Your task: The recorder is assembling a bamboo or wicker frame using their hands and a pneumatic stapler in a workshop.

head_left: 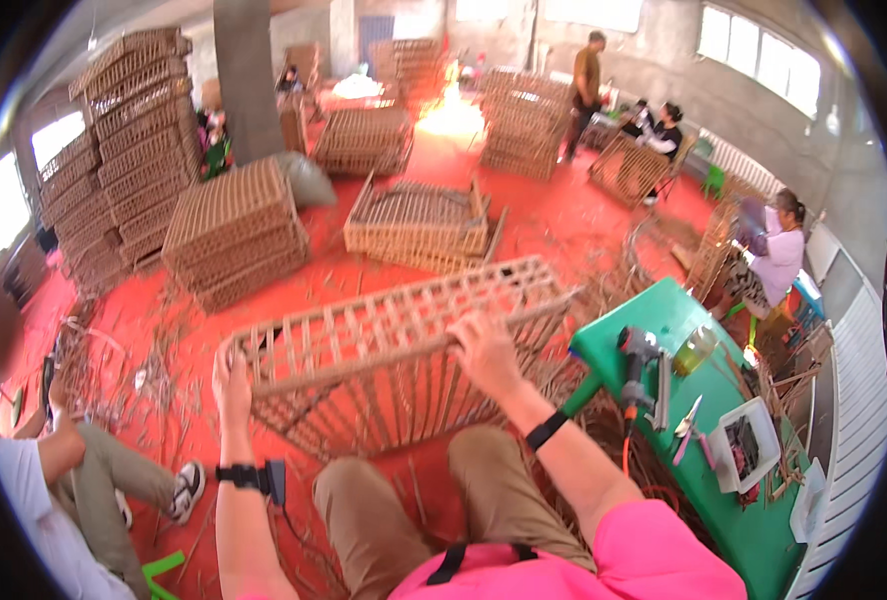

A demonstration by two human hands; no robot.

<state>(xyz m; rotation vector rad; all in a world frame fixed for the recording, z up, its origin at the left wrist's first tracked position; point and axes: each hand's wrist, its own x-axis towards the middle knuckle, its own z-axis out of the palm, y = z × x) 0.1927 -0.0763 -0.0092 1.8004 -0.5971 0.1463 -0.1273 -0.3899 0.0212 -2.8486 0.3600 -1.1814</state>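
A brown wicker basket (364, 375) with a slatted lattice side stands tilted in front of my knees. My left hand (232, 385) is closed round its left end, at the near upper corner. Toward the right of its upper near edge, my right hand (489, 350) grips the rim with bent fingers. The fingertips of both hands are partly hidden behind the wicker. A dark strap with a small box sits on my left wrist, and a black band is on my right.
At right, a green table (619, 310) holds a nail gun (639, 365), a jar (697, 350), scissors (688, 418) and a white tray (764, 425). Stacked wicker pieces (234, 225) stand ahead on the red floor (314, 225), among cane scraps. A person (114, 470) sits close at left.
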